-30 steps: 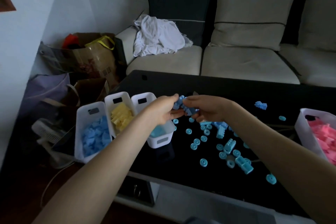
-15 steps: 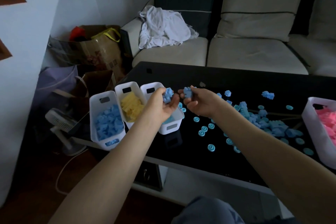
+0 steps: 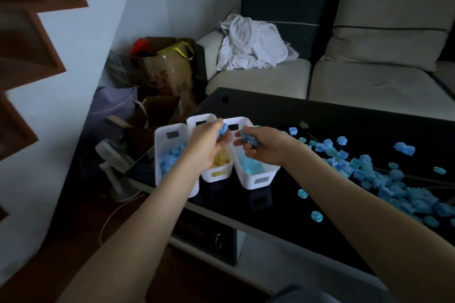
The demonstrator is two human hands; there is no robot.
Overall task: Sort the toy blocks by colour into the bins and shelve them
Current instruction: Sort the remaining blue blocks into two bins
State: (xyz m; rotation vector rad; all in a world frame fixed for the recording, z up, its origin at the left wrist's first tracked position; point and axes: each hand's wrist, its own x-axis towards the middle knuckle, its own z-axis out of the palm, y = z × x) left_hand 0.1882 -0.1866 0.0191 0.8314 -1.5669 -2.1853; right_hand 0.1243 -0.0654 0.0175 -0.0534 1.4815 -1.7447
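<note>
Head view, hands point(image 3: 209, 145) point(image 3: 267, 149) clutch blocks point(image 3: 223, 129), half-covering bins point(image 3: 256, 181)

This is a home living room: a cream fabric sofa point(image 3: 369, 81) with a dark square cushion point(image 3: 285, 0) and a crumpled white cloth point(image 3: 251, 44) stands behind a low black glossy table point(image 3: 320, 115) strewn with blue plastic toy blocks point(image 3: 413, 198); a small white fan point(image 3: 110, 155) stands on the floor

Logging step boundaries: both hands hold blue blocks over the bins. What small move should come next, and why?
Probably shift the left hand sideways over the left bin and let go: its blue block hangs above the middle bin of yellow pieces, while the left bin holds matching blue ones. The right hand grips blue blocks above the right bin.
</note>
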